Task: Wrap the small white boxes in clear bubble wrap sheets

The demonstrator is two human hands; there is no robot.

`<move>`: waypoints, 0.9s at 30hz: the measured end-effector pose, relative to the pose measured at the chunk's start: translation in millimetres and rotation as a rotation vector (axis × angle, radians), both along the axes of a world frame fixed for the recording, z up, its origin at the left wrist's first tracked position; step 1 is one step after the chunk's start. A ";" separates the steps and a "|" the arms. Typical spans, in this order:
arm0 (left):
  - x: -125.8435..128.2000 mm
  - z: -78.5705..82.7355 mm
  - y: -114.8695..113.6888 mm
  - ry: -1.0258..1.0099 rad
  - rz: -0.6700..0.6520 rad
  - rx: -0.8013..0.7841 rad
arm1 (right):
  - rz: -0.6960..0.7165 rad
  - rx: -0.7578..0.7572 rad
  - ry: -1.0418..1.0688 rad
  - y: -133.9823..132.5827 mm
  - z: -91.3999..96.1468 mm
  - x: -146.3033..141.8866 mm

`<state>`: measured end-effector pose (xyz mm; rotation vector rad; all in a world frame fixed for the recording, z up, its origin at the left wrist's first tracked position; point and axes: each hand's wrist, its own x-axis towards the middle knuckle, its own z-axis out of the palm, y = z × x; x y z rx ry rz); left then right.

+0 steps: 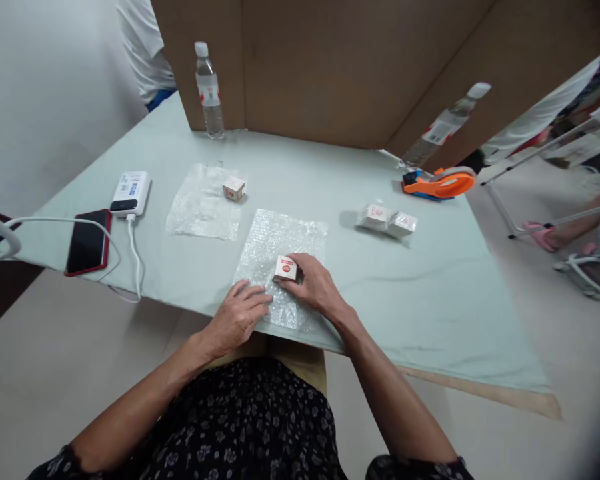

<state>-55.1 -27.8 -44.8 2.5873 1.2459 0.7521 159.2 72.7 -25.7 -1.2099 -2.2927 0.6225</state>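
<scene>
- Clamping thumb and fingers on the small box [285, 268], the right hand [314, 285] holds it over the bubble wrap [283, 230], by the table's [430, 307] near edge.
- The left hand [239, 316], fingers slightly apart, rests on the wrap; light pressure should steady it.
- Best hold the box square, unsquashed.

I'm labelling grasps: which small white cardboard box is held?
The small white cardboard box in the right hand; no hand touches the other three boxes.

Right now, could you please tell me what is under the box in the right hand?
Bubble wrap lies there, spread on the table. The box and right hand hide the patch directly beneath, so contact is unclear.
</scene>
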 end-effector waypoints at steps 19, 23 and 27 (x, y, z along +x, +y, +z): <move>-2.9 9.8 0.8 -0.186 0.012 -0.090 | -0.065 0.097 -0.048 -3.7 -10.9 -7.9; 1.0 25.6 17.3 -0.342 0.090 -0.089 | -0.009 -0.052 -0.009 2.9 3.0 3.5; 9.5 43.0 43.4 -0.474 0.250 -0.196 | 0.012 -0.293 0.206 3.5 30.8 30.0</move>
